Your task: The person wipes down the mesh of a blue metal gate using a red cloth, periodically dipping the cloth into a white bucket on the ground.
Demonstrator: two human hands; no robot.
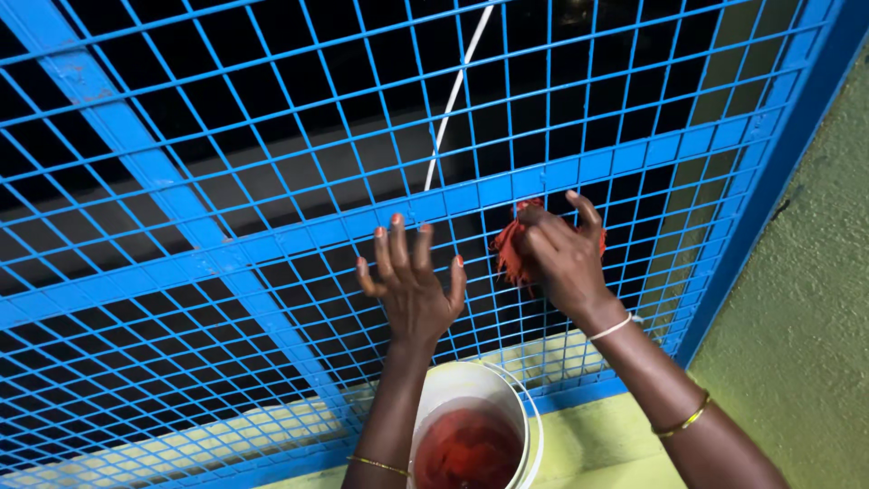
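Against the blue wire grille, a red cloth is bunched up in the right hand, fingers curled tight around it and pressed onto a flat horizontal bar. The cloth sits right at that hand, hanging slightly to its left. The left hand is spread wide and flat on the mesh just beside it, holding nothing. Directly below, between the forearms, a white bucket with reddish water is seen. No labels or signs can be made out.
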